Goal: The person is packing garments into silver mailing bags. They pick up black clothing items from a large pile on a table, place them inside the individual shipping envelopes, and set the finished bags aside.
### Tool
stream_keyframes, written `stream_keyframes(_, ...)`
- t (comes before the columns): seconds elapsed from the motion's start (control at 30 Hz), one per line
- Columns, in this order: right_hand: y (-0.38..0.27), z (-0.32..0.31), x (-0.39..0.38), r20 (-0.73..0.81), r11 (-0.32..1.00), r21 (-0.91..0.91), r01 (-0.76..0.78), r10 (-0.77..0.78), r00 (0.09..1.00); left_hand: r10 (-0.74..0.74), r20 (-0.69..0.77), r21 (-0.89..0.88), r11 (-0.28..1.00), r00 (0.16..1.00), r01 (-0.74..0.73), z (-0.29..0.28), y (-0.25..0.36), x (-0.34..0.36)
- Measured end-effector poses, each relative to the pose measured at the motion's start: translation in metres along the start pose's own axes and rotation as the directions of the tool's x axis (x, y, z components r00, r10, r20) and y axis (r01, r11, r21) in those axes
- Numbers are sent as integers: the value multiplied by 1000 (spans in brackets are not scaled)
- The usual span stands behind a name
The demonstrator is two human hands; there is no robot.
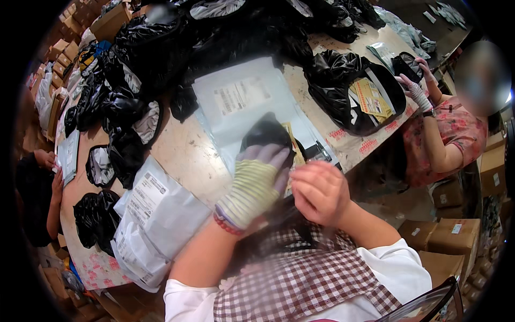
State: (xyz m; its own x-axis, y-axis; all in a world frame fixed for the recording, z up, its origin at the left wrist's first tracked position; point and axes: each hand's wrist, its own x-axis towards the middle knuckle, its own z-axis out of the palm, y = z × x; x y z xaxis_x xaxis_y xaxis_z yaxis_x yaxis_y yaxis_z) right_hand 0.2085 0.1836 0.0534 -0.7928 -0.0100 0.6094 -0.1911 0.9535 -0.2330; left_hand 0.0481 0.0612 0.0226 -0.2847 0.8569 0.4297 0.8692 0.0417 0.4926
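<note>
Centre of frame: a black rounded item [266, 130] sits over a stack of pale mailing bags [217, 123], with a yellow printed card [298, 156] at its right edge. The gloved left hand [252, 185] lies across the item from below, fingers extended; whether the thumb pinches from the other side cannot be told. The bare right hand [321, 193], right of centre, is curled with fingertips drawn together beside the card; anything between them is hidden.

Judgement on method: the left hand should steady the item without pressing hard, as thin film bags beneath are likely to slide. The right hand should take the card by its edge (a bare hand probably feels a single sheet better than a glove) and keep it flat. The labelled parcels [155, 206], lower left, appear well clear of both forearms and are best left so
</note>
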Motion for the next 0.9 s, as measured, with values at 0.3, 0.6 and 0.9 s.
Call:
stream_keyframes(0.3,1,40,14,241,883,164,-440,397,885,-400,-73,-489,813,914,317,-11,-16,-8)
stream_keyframes(0.6,40,46,24,-23,823,227,-521,539,842,-451,206,-564,671,869,482,-12,-14,-17)
stream_keyframes(0.9,14,-2,-6,-79,964,232,-131,153,985,-252,19,136,959,968,247,0,-18,-11)
